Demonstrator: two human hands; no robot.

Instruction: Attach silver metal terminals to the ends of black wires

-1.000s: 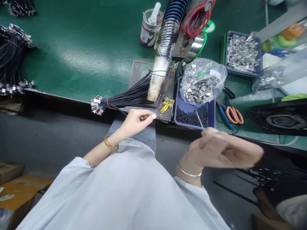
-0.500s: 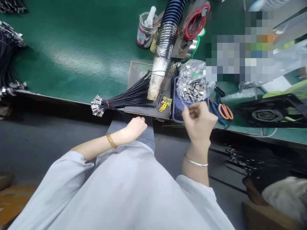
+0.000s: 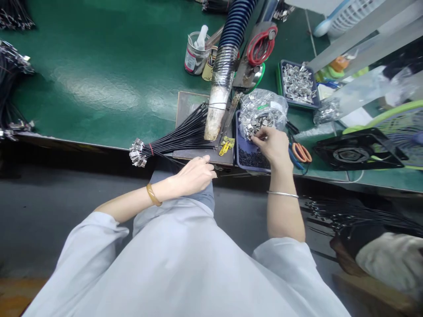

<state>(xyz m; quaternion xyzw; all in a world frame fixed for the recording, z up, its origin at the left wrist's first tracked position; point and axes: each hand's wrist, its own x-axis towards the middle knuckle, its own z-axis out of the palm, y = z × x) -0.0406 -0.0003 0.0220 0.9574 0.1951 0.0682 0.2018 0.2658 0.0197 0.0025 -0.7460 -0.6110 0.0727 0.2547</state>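
Observation:
My left hand is closed at the bench's front edge, fingers curled in. A single black cable runs into its grip, its far part hidden by the fingers. Beside it lies a bundle of black cables with silver metal connectors at one end, bound by a red band. My right hand dips its pinched fingertips to the mouth of a clear plastic bag of small metal parts. What is between those fingertips is hidden. The bag rests in a blue tray with small black pieces.
A flexible duct hangs over the bundle. Close by lie a yellow clip-like tool, orange-handled scissors and a black fan. Behind stand a clear cup and a tray of metal parts. More cables lie left.
My right hand has moved forward and down from above the tray to the bag's metal parts. My left hand has shifted slightly right, its fingers turning. The view has tilted a little.

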